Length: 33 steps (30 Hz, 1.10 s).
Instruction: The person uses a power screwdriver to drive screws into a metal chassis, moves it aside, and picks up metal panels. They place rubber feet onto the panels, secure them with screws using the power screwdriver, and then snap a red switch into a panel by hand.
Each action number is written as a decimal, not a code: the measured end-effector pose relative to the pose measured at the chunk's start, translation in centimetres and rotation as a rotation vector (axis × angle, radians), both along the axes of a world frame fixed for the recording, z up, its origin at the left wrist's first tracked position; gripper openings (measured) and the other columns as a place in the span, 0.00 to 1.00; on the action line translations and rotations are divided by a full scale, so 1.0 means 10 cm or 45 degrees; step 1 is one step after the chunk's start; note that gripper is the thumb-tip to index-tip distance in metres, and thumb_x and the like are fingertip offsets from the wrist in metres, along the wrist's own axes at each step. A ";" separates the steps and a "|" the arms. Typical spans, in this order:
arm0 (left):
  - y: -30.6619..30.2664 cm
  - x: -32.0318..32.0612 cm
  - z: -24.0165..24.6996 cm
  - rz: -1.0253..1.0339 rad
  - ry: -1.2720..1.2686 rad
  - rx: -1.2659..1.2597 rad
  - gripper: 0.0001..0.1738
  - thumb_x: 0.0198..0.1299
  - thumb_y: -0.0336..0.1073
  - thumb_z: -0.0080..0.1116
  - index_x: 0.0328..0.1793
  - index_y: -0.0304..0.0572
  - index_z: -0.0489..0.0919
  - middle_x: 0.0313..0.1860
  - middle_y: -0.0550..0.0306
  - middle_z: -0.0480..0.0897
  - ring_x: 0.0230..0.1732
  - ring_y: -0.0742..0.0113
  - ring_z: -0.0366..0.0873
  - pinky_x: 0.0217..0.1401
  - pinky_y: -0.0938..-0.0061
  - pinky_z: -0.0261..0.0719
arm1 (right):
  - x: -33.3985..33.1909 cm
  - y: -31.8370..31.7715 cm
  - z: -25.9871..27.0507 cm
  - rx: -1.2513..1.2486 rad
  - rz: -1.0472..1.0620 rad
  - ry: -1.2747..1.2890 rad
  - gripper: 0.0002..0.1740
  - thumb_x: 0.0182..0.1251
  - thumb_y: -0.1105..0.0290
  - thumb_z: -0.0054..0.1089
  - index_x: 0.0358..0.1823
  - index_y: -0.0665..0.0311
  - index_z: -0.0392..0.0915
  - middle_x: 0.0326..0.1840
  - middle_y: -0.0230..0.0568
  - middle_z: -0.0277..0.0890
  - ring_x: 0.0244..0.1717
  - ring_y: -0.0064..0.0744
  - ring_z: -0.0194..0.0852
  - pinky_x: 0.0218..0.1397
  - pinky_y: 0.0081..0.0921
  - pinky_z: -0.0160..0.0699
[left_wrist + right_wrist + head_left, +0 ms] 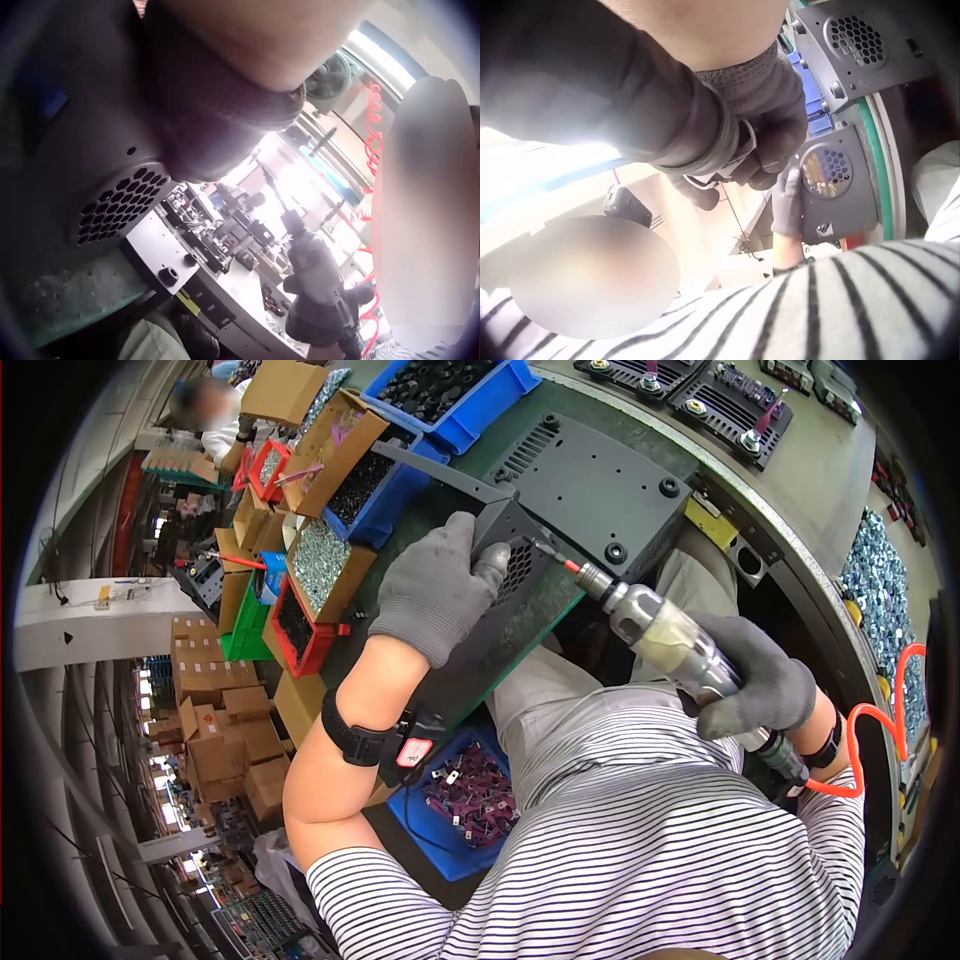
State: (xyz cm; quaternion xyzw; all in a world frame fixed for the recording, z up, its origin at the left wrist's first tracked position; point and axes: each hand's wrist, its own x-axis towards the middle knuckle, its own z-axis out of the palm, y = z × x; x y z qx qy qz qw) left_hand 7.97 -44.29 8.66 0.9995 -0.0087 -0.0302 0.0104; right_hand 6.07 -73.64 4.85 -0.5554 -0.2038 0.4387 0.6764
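In the head view my gloved left hand [435,585] grips a dark grey metal panel [482,518] near its hexagon-mesh vent, thumb on the outer face. The panel stands on edge over the green bench mat. My right hand [765,680] is wrapped around an air screwdriver [655,628], its bit pointing at the panel close beside the vent. Behind lies a dark grey metal case [590,485] with round black feet. The left wrist view shows the screwdriver [319,262] off to the right of the vented panel [112,176]. In the right wrist view the right-hand glove [769,97] hides the tool's grip.
Blue bins [465,428] of black parts and a carton of screws [322,565] line the bench's left side. A blue bin [450,868] of purple-tipped parts sits by the lap. An orange hose [852,750] trails from the screwdriver. Vented units [730,405] stand at the back.
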 end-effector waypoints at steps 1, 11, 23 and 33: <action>0.03 0.01 0.00 0.009 0.056 -0.079 0.20 0.60 0.49 0.54 0.45 0.38 0.72 0.38 0.41 0.79 0.43 0.42 0.76 0.44 0.56 0.72 | 0.00 0.03 0.01 -0.074 -0.010 0.025 0.41 0.40 0.67 0.73 0.59 0.70 0.65 0.35 0.30 0.70 0.35 0.19 0.70 0.40 0.18 0.72; 0.05 0.01 -0.05 -0.028 0.041 -0.172 0.19 0.59 0.47 0.56 0.45 0.38 0.71 0.37 0.42 0.79 0.42 0.42 0.76 0.43 0.56 0.72 | 0.18 0.21 -0.19 0.003 -0.024 -0.061 0.36 0.43 0.67 0.73 0.56 0.68 0.68 0.34 0.29 0.70 0.34 0.18 0.69 0.39 0.18 0.72; 0.06 0.02 -0.06 -0.158 -0.001 0.008 0.19 0.61 0.48 0.52 0.41 0.38 0.67 0.35 0.42 0.79 0.37 0.44 0.80 0.39 0.56 0.78 | 0.14 0.31 -0.02 -0.030 -0.078 0.088 0.37 0.45 0.65 0.72 0.57 0.71 0.67 0.36 0.32 0.71 0.34 0.20 0.70 0.39 0.18 0.73; 0.06 0.00 -0.06 -0.135 -0.030 -0.061 0.19 0.60 0.47 0.53 0.41 0.38 0.68 0.35 0.41 0.77 0.40 0.40 0.76 0.42 0.54 0.73 | 0.11 0.40 0.10 -0.196 -0.128 -0.088 0.43 0.39 0.62 0.75 0.58 0.71 0.67 0.31 0.32 0.71 0.29 0.20 0.70 0.34 0.18 0.72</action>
